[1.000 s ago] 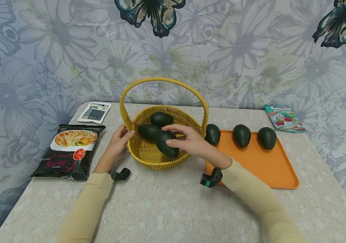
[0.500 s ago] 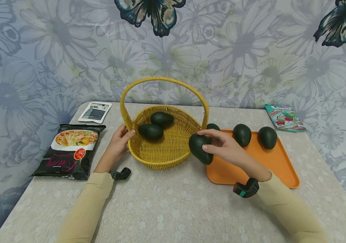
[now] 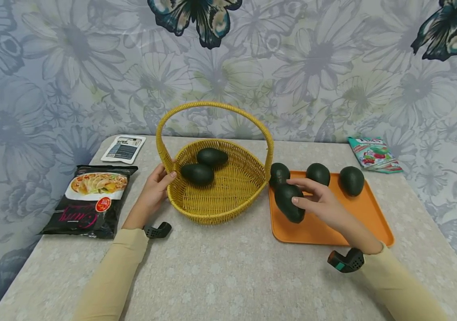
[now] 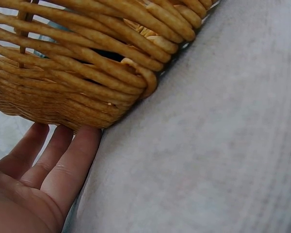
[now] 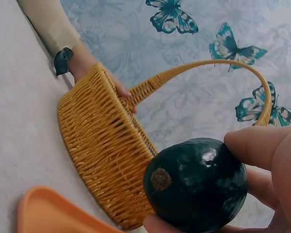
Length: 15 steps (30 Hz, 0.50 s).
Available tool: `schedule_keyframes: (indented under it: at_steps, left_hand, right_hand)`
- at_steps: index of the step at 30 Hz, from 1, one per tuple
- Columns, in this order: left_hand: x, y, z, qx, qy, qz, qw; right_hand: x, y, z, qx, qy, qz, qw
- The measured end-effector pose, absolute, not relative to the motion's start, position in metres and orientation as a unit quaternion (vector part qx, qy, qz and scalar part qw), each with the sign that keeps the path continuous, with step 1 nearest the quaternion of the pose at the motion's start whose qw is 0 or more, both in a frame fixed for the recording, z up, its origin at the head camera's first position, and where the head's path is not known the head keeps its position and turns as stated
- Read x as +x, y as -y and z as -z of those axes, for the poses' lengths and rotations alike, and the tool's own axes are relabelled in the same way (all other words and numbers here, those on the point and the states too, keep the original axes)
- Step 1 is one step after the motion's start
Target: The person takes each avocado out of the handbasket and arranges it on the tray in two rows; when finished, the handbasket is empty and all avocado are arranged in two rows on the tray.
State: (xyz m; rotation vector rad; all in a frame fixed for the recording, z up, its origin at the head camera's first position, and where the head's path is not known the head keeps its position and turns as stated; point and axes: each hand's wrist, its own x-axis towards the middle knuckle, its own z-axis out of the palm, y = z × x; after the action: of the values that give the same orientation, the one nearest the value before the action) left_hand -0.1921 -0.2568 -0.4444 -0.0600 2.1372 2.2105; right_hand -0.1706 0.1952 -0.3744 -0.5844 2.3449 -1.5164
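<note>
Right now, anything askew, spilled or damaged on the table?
Nothing stands out. The yellow wicker basket sits upright with two avocados inside; the right hand grips another avocado over the orange tray, where three more avocados line the far side. No spill or damage shows.

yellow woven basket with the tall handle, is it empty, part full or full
Part full: two dark green oval avocados lie inside the yellow woven basket, and bare weave shows beside them in the head view.
</note>
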Motion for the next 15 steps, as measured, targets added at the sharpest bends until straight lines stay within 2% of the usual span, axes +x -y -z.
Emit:
schedule_keyframes:
  at_steps: [15]
  left_hand:
    - [-0.194,0.257,0.447,-0.021,-0.692,-0.721,0.031]
  right_hand:
    - [-0.160,-0.203,0.404,-0.168,-0.822,0.522,0.155]
